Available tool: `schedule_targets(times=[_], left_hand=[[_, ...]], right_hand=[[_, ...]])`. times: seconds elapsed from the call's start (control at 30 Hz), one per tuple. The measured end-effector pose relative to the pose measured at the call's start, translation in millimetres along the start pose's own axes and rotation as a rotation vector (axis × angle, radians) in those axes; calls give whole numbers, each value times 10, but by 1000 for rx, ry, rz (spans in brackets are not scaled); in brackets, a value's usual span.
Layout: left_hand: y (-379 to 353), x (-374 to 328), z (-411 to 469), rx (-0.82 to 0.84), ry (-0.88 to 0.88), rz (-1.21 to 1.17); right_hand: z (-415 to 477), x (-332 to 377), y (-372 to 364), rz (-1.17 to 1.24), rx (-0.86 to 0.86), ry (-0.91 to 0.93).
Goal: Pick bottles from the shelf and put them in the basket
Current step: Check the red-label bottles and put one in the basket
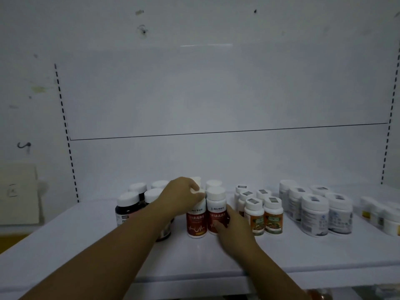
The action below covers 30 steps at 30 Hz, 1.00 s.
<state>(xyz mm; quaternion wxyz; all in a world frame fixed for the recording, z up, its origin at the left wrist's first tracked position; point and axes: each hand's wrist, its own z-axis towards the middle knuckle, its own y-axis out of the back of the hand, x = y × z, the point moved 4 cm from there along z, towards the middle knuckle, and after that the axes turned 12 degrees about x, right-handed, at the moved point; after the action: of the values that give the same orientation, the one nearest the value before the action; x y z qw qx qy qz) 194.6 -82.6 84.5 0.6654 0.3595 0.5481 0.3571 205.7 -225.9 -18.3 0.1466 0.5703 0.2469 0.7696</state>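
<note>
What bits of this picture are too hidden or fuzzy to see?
Head view:
- Basket: not in the picture.
- Left red bottle: cap mostly hidden under the left hand.
- Right red bottle: side hidden by the right hand.
- Jars: cut off by right edge.
- Labels: too blurred to read.

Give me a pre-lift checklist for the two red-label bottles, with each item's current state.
1. Left hand grips the cap of the left red-label bottle: ok.
2. Right hand wraps the right red-label bottle, thumb on its label: ok.
3. Both bottles upright on the shelf: ok.
4. Clearance between the right hand and the orange-label bottles: very tight, contact cannot tell.
5. Basket within reach: not in view, cannot tell.
</note>
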Motion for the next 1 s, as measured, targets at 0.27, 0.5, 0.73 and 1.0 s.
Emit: schedule_targets(times=[0.27, 0.5, 0.73, 1.0], left_hand=[[105, -74, -35, -65, -15, 65], [720, -3, -451, -137, -12, -226], [721, 20, -791, -17, 67, -390], [705, 18, -1010, 70, 93, -299]], right_hand=[[-28, 0, 10, -57, 8, -91], [-740, 588, 30, -114, -156, -15], [-852, 746, -383, 1241, 420, -388], [-1030, 781, -478, 1501, 464, -410]])
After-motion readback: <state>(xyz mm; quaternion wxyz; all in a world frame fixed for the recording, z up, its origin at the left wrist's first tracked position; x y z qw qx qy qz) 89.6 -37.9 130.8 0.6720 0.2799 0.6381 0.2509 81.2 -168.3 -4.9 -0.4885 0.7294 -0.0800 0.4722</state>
